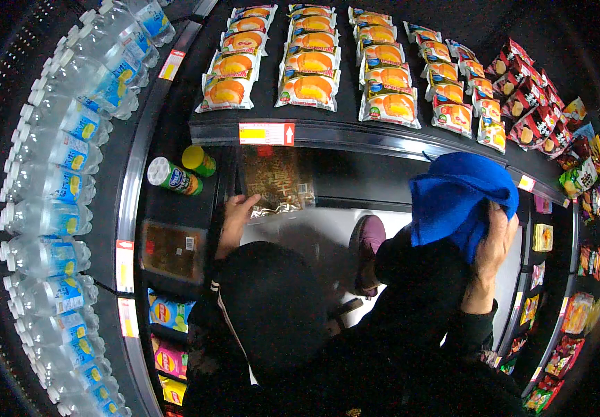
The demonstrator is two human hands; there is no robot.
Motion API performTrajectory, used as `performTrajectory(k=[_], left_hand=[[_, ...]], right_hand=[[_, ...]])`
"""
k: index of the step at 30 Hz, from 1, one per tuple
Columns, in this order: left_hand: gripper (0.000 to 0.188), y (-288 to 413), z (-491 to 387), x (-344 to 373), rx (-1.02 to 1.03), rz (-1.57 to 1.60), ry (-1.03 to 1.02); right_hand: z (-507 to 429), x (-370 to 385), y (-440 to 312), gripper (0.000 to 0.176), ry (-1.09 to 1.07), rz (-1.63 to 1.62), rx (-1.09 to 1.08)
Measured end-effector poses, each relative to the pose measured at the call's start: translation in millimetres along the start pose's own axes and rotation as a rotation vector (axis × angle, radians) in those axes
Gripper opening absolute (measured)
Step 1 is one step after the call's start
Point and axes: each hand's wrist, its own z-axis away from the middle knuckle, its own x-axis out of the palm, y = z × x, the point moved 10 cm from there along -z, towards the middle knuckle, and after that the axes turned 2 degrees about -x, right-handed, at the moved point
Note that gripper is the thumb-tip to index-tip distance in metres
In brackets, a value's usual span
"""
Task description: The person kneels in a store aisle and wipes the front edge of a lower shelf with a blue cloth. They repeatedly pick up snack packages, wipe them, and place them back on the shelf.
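Observation:
My left hand [239, 218] grips the near edge of a flat brown snack package [275, 182] with shiny, see-through wrapping. The package lies at a lower black shelf, and its far end passes beneath the front edge of the shelf above. In my right hand [495, 242] is a bunched blue cloth [459, 195], raised near the price rail on the right. Folds of the cloth hide most of the fingers. A second flat brown package [173, 252] rests on the side shelf to the left of my left arm.
Rows of wrapped bread [307, 91] stand on the upper shelf, beside red snack bags [534, 112]. Bottles of clear drink [49, 216] line the left shelf. Snack canisters [175, 176] and chip bags [168, 311] sit below them. A purple shoe [370, 237] is on the white floor [326, 215].

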Motion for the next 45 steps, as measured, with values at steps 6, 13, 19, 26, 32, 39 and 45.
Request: performTrajectory(k=[6,13,19,26,32,39,45], left_hand=[[0.022,87.1,74.1,-3.7,0.618,-0.599,-0.136],[0.027,120.9,223.8,-67.5,0.566,-0.564,0.333],[0.035,172.9,373.5,-82.9,0.751,-0.503,0.777],[0.064,191.4,477.2,-68.3,0.885,0.291,0.619],[0.061,148.1,425.8,5.5,0.474,0.279,0.177],[0.057,119.9,419.0,29.0,0.448,0.424,-0.104],[0.062,119.2,417.1,21.2,0.443,0.331,-0.08]], right_hand=[[-3.9,9.3,-15.4,0.028,-0.051,-0.061,0.011],[-5.4,11.8,-22.2,0.026,-0.084,-0.161,-0.061],[-5.9,8.9,-22.0,0.03,-0.076,-0.203,-0.066],[-5.2,8.4,3.2,0.037,0.099,-0.658,0.217],[53.1,47.3,-29.1,0.042,-0.098,-0.703,0.348],[244.2,146.8,-149.9,0.075,-1.223,-0.211,-0.653],[179.6,180.4,-133.0,0.059,-0.87,-0.142,-0.628]])
